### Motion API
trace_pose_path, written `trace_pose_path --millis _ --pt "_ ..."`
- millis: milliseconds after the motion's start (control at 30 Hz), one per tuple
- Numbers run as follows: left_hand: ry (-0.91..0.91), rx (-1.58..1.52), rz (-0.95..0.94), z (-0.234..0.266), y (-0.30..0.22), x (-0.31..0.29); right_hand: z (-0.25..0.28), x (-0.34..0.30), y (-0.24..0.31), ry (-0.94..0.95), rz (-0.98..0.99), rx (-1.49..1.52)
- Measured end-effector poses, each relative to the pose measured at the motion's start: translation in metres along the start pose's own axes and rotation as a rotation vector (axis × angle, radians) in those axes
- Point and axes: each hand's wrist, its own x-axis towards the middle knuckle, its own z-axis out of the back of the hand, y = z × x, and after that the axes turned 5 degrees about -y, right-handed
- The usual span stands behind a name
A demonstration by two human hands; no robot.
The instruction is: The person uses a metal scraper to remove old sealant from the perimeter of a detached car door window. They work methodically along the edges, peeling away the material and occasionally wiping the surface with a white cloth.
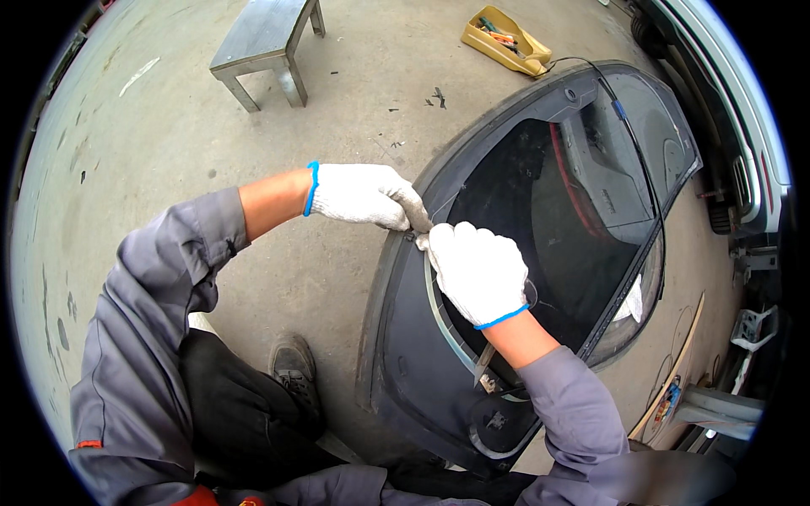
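The worker is bent over a large dark-grey vehicle panel with a rounded outer edge (395, 325), which lies in front of them, to the right of their worn grey lace-up shoe (294, 371). Set in it is a broad, glossy black pane of glass (506, 198), and a thin, pale curved strip (450, 329) follows the near side of the pane.

Both hands meet at that border. The left hand in its white knitted glove with a blue cuff (363, 196) bends its fingertips down to the rim; whether they pinch anything, I cannot tell from here. The right hand, gloved to match (478, 271), is clenched, its thumb side close against the left fingertips; anything inside that fist is hidden from me.

I'd judge the step in hand to be fine two-handed work on something small at the glass border. The next move seems to call for a firm pinch from the left hand, a controlled pull from the right, and care not to scrape the pane.
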Motion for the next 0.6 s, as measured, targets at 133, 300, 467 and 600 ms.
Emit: trace_pose_path --millis 133,300,467,600 --pt "0.009 0.014 -0.014 -0.006 0.003 -0.005 0.002 -0.005 0.005 -0.039 0.027 0.0" --pt "0.034 -0.068 0.073 -0.024 -0.003 -0.021 0.0 -0.022 0.016 -0.104 0.078 -0.013" --pt "0.06 -0.039 0.059 -0.034 -0.005 -0.036 0.004 -0.032 0.026 -0.098 0.075 0.005" --pt "0.12 -0.1 0.09 -0.044 -0.006 -0.045 0.01 -0.04 0.033 -0.103 0.108 0.01"
